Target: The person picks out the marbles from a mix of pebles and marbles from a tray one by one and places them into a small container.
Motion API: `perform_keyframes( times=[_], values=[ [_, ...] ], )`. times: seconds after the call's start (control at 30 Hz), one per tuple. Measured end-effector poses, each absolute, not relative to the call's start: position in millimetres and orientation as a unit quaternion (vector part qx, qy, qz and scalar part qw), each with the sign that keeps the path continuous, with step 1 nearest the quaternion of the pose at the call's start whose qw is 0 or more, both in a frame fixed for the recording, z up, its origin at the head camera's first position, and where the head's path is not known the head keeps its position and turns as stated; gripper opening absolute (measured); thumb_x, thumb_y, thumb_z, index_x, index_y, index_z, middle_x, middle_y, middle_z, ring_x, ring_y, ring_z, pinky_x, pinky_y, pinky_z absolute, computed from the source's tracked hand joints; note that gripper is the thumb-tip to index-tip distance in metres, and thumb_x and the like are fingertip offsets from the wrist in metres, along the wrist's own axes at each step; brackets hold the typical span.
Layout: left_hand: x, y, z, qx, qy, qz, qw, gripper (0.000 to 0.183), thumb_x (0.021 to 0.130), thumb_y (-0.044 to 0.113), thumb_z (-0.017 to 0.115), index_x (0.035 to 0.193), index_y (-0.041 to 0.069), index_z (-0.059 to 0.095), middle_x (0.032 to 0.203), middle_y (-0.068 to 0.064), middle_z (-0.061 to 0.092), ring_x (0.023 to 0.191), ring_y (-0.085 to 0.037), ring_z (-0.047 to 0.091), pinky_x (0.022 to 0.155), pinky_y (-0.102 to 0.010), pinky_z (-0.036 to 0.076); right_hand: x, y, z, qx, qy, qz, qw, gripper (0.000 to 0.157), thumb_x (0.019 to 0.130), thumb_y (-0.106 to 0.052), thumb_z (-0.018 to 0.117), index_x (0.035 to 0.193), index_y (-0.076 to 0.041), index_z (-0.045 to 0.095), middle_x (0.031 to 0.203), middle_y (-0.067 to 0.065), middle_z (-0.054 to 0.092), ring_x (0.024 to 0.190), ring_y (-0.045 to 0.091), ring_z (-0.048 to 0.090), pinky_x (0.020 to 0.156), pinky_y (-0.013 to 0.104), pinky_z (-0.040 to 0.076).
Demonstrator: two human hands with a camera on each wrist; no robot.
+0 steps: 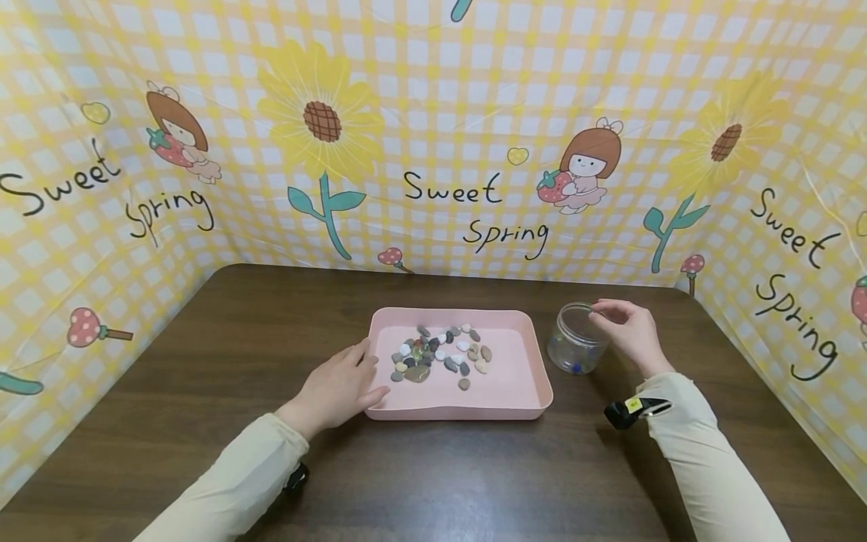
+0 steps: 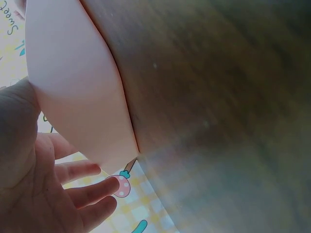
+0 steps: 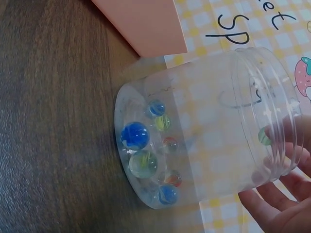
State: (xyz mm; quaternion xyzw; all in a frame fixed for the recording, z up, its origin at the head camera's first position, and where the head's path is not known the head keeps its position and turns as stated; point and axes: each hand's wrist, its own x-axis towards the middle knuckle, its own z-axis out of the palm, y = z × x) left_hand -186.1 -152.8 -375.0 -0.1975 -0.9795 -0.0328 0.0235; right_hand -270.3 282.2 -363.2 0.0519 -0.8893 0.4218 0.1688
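Note:
A clear screw-neck jar (image 1: 577,348) stands right of a pink tray (image 1: 501,395). My right hand (image 1: 630,331) is at the jar's mouth, thumb and fingertips pinching a small green marble (image 3: 265,136) just inside the rim. Several glass marbles lie at the bottom of the jar, among them a large blue marble (image 3: 135,135) and a clear one with a yellow-green swirl (image 3: 143,164). My left hand (image 1: 339,384) rests against the tray's left side with fingers extended, the thumb over the front left corner.
Grey, white and tan pebbles (image 1: 418,373) lie in the tray, with a few marbles among them at the left. Beneath everything is a dark wooden table (image 1: 474,482). A yellow checked cloth (image 1: 433,113) hangs behind and at both sides.

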Motion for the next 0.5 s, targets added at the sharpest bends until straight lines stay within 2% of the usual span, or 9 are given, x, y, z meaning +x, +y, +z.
perform_keyframes(
  times=[0.23,0.5],
  values=[
    [-186.1,-153.0,-375.6,-0.202,-0.979,-0.030,0.028,0.058,0.090,0.046,0.052,0.122,-0.002,0.057,0.140,-0.027,0.042,0.124,-0.039,0.049,0.101,-0.047,0.043,-270.1,283.6,-364.0,0.043,-0.896,0.409,0.170,0.027,0.085,-0.014,0.064,0.102,0.006,0.066,0.113,0.024,0.065,0.077,-0.024,0.043,0.075,0.006,0.039],
    [-186.2,-152.9,-375.4,-0.203,-0.978,-0.027,0.028,0.059,0.090,0.046,0.052,0.122,-0.003,0.058,0.140,-0.027,0.042,0.124,-0.039,0.048,0.102,-0.047,0.043,-270.2,283.4,-364.9,0.045,-0.891,0.418,0.175,0.025,0.085,-0.010,0.063,0.102,0.007,0.066,0.108,0.027,0.065,0.073,-0.024,0.045,0.068,0.001,0.038]
  ],
)
